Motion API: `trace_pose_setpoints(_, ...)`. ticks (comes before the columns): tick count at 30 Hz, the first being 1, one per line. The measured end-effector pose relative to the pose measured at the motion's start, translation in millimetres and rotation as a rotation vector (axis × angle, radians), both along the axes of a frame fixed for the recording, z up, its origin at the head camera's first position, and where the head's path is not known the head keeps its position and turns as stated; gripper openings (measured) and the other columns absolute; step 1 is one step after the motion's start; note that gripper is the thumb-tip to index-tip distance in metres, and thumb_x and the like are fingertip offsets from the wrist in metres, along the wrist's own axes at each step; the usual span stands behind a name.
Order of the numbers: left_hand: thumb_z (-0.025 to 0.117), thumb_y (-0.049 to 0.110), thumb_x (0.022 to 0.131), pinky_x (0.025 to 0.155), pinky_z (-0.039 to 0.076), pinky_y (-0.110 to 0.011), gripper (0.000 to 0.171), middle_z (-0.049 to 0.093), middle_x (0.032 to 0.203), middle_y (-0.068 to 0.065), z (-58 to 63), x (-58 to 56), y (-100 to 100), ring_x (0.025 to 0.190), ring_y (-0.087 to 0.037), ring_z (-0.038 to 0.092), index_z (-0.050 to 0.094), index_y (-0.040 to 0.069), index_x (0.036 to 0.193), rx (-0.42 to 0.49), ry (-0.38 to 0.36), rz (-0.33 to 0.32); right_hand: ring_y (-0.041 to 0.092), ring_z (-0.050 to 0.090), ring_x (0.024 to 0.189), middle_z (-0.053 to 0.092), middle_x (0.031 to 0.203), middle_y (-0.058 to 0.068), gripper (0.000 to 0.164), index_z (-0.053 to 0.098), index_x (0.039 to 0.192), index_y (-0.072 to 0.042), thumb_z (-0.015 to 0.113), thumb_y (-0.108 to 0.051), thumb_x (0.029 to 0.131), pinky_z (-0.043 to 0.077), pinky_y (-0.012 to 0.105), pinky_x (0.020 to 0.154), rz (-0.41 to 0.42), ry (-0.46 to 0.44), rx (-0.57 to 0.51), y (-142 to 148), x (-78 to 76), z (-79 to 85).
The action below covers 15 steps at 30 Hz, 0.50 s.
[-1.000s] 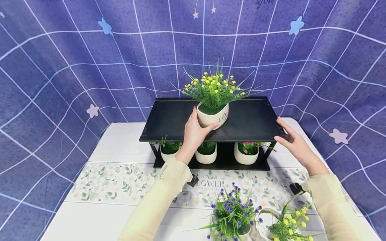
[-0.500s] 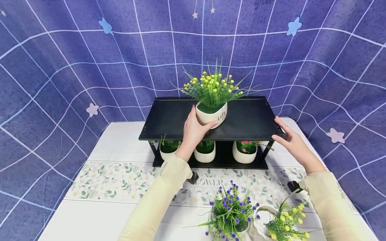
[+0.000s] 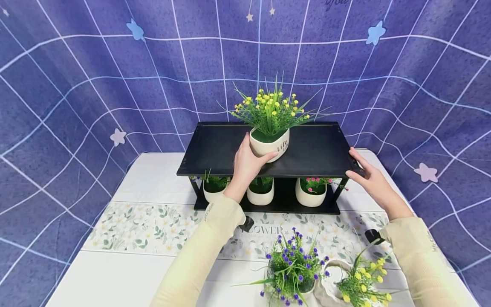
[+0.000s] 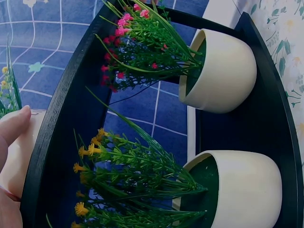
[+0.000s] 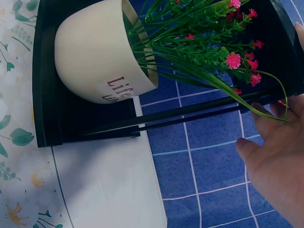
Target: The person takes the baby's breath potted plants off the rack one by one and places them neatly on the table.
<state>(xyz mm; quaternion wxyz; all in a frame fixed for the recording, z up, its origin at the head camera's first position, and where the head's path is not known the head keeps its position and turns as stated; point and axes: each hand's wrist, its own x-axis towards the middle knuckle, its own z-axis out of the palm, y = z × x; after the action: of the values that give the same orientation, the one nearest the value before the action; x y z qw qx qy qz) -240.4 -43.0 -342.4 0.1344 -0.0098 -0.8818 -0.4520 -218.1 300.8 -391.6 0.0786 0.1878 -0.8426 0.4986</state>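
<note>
**“Life” in Full Yellow Bloom**

Gridded blue cloth [image 3: 165,98] fills the back; below, the white tabletop [image 3: 119,273] wears a floral band [image 3: 145,228] lettered “FLOWER”. Here's the matte black shelf [image 3: 314,149], and at its top's front middle the rounded cream pot [image 3: 264,148], dark “Life” on its side, grassy yellow flowers [image 3: 272,104] bursting out! Left hand [image 3: 246,165] grips it, thumb across the front; right hand [image 3: 370,179], thumb and fingers spread, touches the shelf's right end. Beneath, a pink-flowered pot [image 5: 97,52] also reads “Life”.

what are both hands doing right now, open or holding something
Left hand: closed, holding the white pot of yellow flowers.
Right hand: closed, holding the right end of the black shelf.
</note>
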Motion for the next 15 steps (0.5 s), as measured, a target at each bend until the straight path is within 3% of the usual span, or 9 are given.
trace_pose_setpoints(8, 0.081, 0.046, 0.074, 0.105, 0.045, -0.045, 0.096, 0.049, 0.144, -0.009, 0.6, 1.2, -1.4, 0.130, -0.027, 0.050, 0.034, 0.012, 0.150, 0.047, 0.031, 0.009, -0.021, 0.027, 0.126, 0.015, 0.162, 0.011, 0.063, 0.026, 0.154, -0.008, 0.056, -0.013, 0.098, 0.030, -0.005, 0.093, -0.003, -0.012, 0.011, -2.1, -2.0, 0.2)
trace_pose_setpoints(15, 0.082, 0.047, 0.074, 0.108, 0.043, -0.044, 0.100, 0.044, 0.148, -0.008, 2.3, 0.7, 2.3, 0.134, -0.026, 0.046, 0.030, 0.013, 0.152, 0.057, 0.019, 0.009, -0.020, 0.032, 0.123, 0.013, 0.163, 0.011, 0.064, 0.025, 0.154, -0.008, 0.056, -0.014, 0.099, 0.032, -0.004, 0.091, -0.006, -0.025, 0.005, 0.1, -0.1, 1.5)
